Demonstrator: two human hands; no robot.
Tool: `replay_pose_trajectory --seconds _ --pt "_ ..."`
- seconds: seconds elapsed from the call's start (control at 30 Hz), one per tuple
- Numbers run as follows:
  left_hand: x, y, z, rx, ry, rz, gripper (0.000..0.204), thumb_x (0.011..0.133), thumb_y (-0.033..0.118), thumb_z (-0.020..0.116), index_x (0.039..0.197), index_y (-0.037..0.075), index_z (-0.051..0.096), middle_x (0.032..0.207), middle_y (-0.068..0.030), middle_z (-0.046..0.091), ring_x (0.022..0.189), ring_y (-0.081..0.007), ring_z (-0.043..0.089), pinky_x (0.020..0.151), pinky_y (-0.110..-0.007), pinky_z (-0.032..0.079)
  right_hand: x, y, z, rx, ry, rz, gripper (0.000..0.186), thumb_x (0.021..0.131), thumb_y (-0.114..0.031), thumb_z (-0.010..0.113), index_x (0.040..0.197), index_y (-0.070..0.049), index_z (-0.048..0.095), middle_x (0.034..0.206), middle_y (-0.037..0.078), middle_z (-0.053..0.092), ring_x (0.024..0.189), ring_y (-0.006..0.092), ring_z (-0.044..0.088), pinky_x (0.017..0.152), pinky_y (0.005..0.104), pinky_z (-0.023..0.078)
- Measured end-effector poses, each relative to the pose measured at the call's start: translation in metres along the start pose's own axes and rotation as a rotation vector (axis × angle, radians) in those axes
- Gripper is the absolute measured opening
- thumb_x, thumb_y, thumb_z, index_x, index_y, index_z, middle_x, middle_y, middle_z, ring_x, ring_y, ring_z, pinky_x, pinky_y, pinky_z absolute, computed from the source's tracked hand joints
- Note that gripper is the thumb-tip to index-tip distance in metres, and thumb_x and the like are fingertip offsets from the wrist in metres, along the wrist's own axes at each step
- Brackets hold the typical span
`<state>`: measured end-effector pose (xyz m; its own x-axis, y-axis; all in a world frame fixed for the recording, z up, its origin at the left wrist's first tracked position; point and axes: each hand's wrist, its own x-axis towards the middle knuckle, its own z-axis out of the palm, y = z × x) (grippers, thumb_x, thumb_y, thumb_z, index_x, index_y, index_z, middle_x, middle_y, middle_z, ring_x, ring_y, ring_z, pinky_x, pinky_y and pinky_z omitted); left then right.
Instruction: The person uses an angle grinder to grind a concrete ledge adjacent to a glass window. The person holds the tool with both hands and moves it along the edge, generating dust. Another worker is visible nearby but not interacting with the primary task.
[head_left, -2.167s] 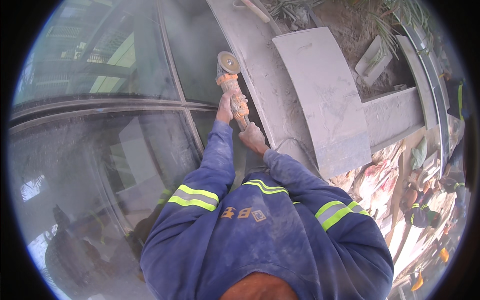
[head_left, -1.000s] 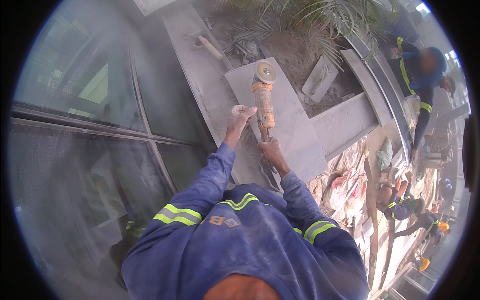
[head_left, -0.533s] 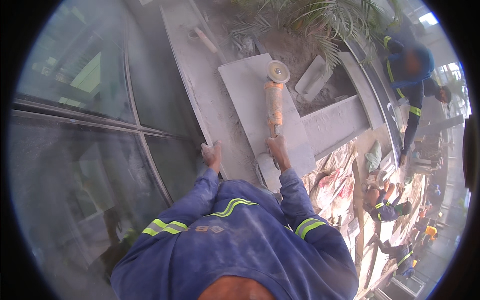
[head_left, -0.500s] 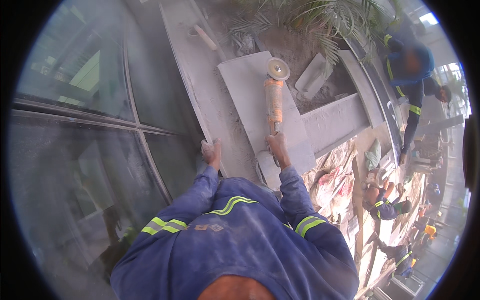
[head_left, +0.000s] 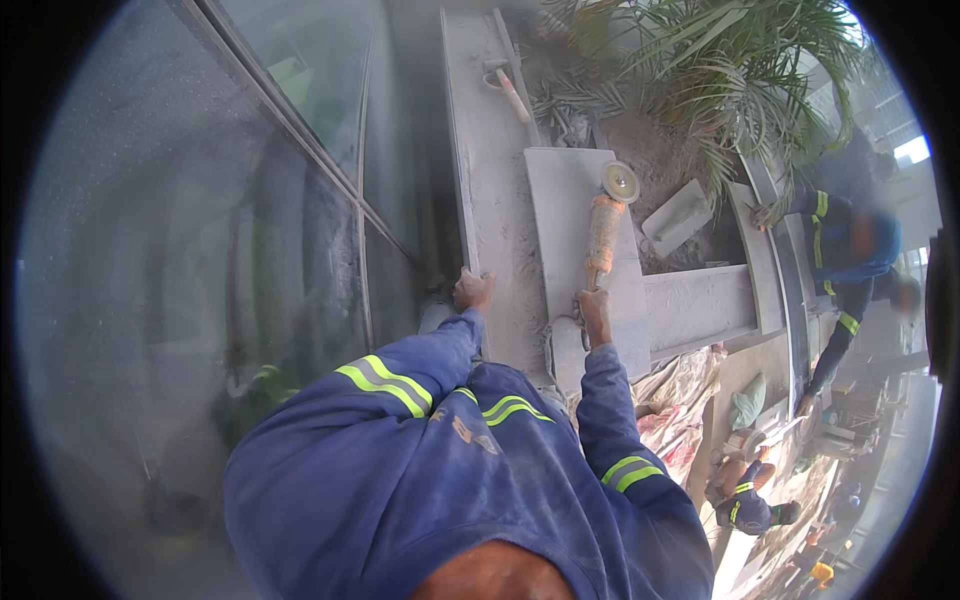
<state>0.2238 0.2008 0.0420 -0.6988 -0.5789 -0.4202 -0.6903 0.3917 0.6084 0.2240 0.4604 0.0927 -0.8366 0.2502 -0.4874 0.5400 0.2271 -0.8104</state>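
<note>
My right hand (head_left: 594,318) is closed round the tail end of a dusty orange angle grinder (head_left: 603,238). The grinder's round disc (head_left: 620,182) points away from me and lies over a pale grey slab (head_left: 562,205). Part of a cord loops out just below that hand. At the long edge of a dusty stone ledge (head_left: 497,185), beside the glass, my left hand (head_left: 474,291) has its fingers curled over the rim. Its fingertips are partly hidden.
Dark glass panels (head_left: 300,230) stand along my left. A tool with a pale handle (head_left: 513,95) lies farther up the ledge. Palm fronds (head_left: 730,70) hang over a soil bed holding a loose slab piece (head_left: 677,217). A co-worker (head_left: 850,235) leans over a panel at right; others crouch below.
The view has turned, shifting ledge, slab and grinder rightward and down. Both hands keep their places on ledge and grinder. The co-worker's arm at right has come to the planter's edge.
</note>
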Motion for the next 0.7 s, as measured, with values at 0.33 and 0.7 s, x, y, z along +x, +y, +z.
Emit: replay_pose_trajectory --seconds 0.33,0.7 --pt "-0.006 -0.022 0.009 -0.044 0.019 -0.011 0.059 0.082 0.044 0.078 0.124 0.005 0.065 0.116 -0.0251 0.074 0.11 -0.0461 0.07 0.095 -0.054 0.056 -0.007 0.011 -0.002 0.038 -0.022 0.014 0.017 0.085 -0.015 0.066 0.075 -0.001 0.065 0.058 0.005 0.058 0.043 0.0142 0.054 0.037 0.0308 0.038" --pt "-0.004 -0.013 0.001 -0.045 0.017 -0.002 0.054 0.082 0.043 0.079 0.119 0.005 0.066 0.108 -0.0242 0.075 0.103 -0.0483 0.071 0.089 -0.058 0.056 -0.01 0.008 -0.003 0.001 -0.046 0.026 0.019 0.088 -0.018 0.064 0.074 -0.004 0.063 0.056 0.003 0.055 0.039 0.0127 0.048 0.036 0.0286 0.036"
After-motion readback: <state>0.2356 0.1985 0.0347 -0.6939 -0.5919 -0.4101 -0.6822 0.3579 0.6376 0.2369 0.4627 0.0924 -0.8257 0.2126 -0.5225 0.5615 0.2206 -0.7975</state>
